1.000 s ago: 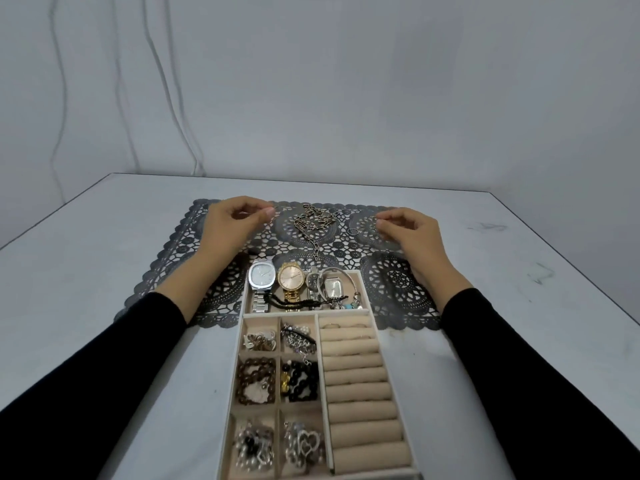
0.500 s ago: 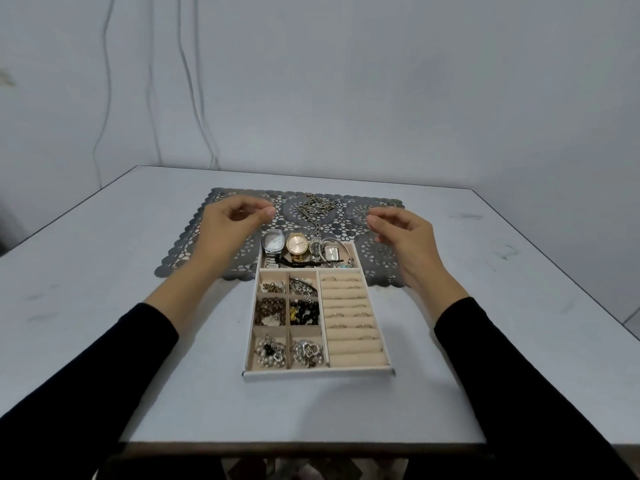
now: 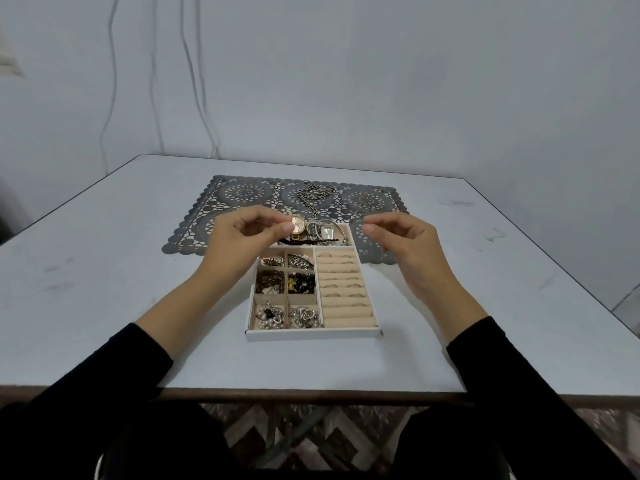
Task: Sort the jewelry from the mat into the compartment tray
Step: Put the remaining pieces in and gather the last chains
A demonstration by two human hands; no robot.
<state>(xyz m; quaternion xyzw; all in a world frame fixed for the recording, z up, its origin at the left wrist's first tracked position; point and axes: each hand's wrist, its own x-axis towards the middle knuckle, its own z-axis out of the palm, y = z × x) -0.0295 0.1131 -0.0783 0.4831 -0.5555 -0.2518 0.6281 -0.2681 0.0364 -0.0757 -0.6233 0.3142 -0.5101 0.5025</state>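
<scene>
Just above the far end of the compartment tray [image 3: 313, 335], mid-frame, the left hand [image 3: 247, 237] and right hand [image 3: 407, 239] hover with fingers curled and thumb near forefinger; whether either pinches anything cannot be told. Behind them a tangled chain [image 3: 313, 194] and a small ring [image 3: 345, 201] lie on the grey lace mat [image 3: 242, 199]. A gold watch [image 3: 298, 226] sits in the tray's far compartment.
</scene>
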